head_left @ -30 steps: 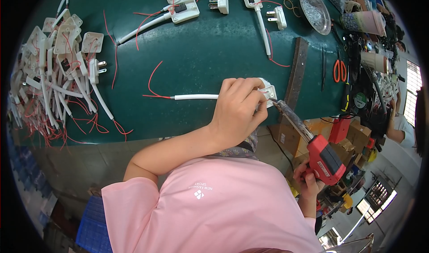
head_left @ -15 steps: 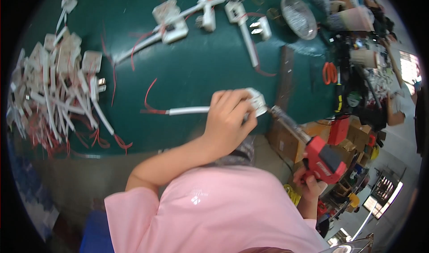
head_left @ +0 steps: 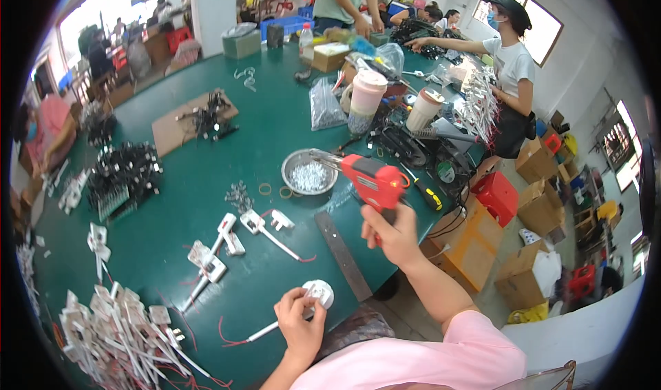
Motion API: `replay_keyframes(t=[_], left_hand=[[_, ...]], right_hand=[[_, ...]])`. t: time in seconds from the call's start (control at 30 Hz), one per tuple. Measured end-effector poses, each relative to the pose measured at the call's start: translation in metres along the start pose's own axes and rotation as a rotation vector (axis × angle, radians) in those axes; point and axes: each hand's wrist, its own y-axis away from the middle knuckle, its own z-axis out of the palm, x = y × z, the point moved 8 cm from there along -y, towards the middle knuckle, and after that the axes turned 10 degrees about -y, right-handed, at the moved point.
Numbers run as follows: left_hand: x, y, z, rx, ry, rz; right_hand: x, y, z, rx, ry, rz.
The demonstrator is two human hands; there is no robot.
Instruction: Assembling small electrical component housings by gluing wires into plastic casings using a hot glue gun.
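My right hand (head_left: 394, 237) is wrapped round the grip of a red and black electric screwdriver (head_left: 372, 180). Its metal front end reaches over the rim of a round metal bowl (head_left: 286, 185) that holds small silvery screws (head_left: 310, 178); whether the tip touches them I cannot tell. Near the table's front edge, my left hand (head_left: 300, 325) pinches a round white plug housing (head_left: 324, 292). A white sleeve (head_left: 264, 331) with loose red wires (head_left: 231, 340) extends leftward from that hand. Fingers cover part of the housing.
Beside the housing lies a dark flat bar (head_left: 343, 255). White plug parts (head_left: 208, 260) sit left of it, and a heap of wired white pieces (head_left: 117, 328) fills the near left. A pink-lidded cup (head_left: 366, 97) and a yellow-black screwdriver (head_left: 430, 196) are to the right. Co-workers stand beyond.
My right hand has carried the electric screwdriver away from the plug housing, forward to the metal bowl. The view has tilted up; my left hand keeps the housing near the table edge.
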Motion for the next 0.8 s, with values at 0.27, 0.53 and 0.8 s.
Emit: replay_keyframes(t=[0.27,0.53,0.8], left_hand=[[-0.007,0.002,0.002,-0.053,0.006,-0.071],[-0.010,0.003,0.003,-0.082,0.014,-0.110],[-0.008,0.001,0.002,-0.071,0.000,-0.105]], right_hand=[[0.035,-0.017,-0.006,0.075,-0.050,0.083],[0.057,0.029,-0.027,0.116,-0.276,0.277],[0.052,0.039,-0.024,0.108,-0.370,0.254]])
